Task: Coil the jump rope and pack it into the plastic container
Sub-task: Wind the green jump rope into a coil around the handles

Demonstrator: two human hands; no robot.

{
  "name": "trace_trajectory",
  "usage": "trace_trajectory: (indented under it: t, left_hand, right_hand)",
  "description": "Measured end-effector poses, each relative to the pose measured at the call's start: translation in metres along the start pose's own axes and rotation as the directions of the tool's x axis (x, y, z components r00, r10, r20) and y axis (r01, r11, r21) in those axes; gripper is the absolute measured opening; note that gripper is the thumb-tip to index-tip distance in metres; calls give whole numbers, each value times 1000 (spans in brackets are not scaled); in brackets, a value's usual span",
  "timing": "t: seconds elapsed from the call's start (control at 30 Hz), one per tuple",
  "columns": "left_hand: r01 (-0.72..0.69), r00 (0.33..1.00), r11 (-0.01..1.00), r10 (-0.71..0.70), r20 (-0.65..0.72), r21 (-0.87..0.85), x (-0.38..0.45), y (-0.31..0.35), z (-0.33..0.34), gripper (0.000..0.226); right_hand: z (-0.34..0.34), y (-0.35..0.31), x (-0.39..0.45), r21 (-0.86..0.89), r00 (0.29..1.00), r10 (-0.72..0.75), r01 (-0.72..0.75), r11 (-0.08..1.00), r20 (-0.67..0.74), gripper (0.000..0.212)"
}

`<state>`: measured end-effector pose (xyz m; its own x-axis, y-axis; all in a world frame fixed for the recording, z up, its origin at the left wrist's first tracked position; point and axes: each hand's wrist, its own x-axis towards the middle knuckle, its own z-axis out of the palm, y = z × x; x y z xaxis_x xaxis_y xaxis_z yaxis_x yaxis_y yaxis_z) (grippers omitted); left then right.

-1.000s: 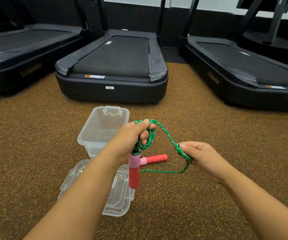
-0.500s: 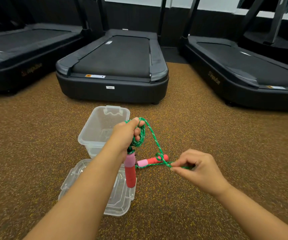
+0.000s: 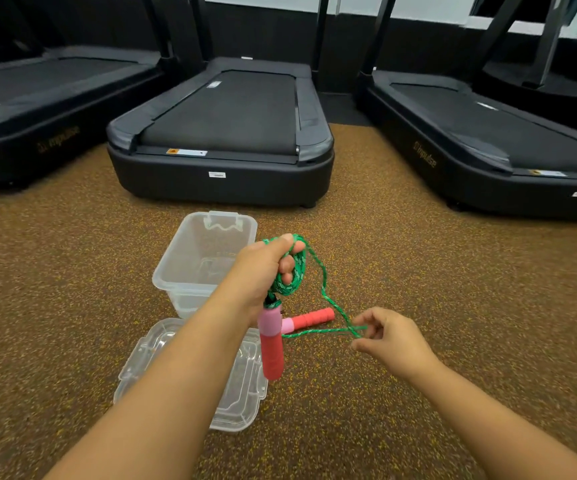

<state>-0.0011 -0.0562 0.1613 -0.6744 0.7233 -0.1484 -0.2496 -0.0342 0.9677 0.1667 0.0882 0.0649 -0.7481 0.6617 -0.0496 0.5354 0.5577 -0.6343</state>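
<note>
While the left hand (image 3: pixel 263 268) grips a small bundle of coiled green jump rope (image 3: pixel 290 275), a pink and red handle (image 3: pixel 272 342) hangs straight down below that fist. From the coil a loose strand runs down and to the right, where the right hand (image 3: pixel 389 339) pinches it between thumb and fingertips, low over the floor (image 3: pixel 72 289). The rope's second handle (image 3: pixel 309 320), also pink and red, lies on the floor between the two hands.

Beyond the left hand stands a clear plastic container (image 3: pixel 190 268), open at the top; nothing can be seen in it, though the hand hides its near right corner. Its clear lid (image 3: pixel 235 400) lies flat on the floor just in front of it, partly under the left forearm.

The floor is brown with yellow specks. Three black treadmills (image 3: pixel 221 133) line its far edge. The outer two carry gold lettering that reads "impulse" on their sides; the middle one has small white labels too small to read.
</note>
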Motion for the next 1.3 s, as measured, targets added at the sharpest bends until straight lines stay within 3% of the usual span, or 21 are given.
trace_trajectory:
  t: [0.1,0.23,0.37,0.47,0.53,0.7,0.83,0.97,1.03,1.1,1.17,1.3]
  left_hand:
    - [6,997,995,-14,77,99,-5,0,6,27]
    - [27,987,985,-53,152,171,-8,0,7,28]
    - [26,982,984,-58,180,174,-10,4,6,28]
    - [34,976,983,-72,208,183,-12,7,4,28]
    - [45,968,978,-94,235,203,-12,7,3,27]
    - [63,948,979,-120,294,195,-13,3,6,27]
    - [98,957,991,-119,264,92,-12,5,2,28]
    - [119,974,991,-103,202,-69,-8,5,-1,29]
    - [139,981,976,-111,161,-170,-5,4,1,29]
    - [150,985,955,-124,117,-255,-4,1,4,28]
    - [144,989,948,-127,76,-285,-3,-3,7,28]
    - [101,995,956,-94,39,-275,0,-9,9,32]
  right_hand:
    - [-6,-16,5,168,995,-80,70,983,51,57]
    - [-16,-49,7,419,966,-250,203,885,62,41]
    - [-19,-65,9,418,956,-286,232,878,71,28]
    - [-17,-64,9,485,970,-240,201,851,20,49]
    - [-16,-66,11,472,963,-268,229,851,16,51]
    - [-14,-69,16,363,927,-374,349,864,-2,20]
    - [-16,-62,12,555,974,-222,212,805,-50,19]
    - [-14,-55,2,738,996,-91,52,673,12,24]
    - [-9,-53,-2,545,994,-107,74,835,30,25]
    - [0,-54,-7,150,964,-258,247,957,63,23]
    - [9,-59,-15,-141,914,-379,398,907,144,21]
    - [12,-80,-25,-328,873,-453,487,810,180,37]
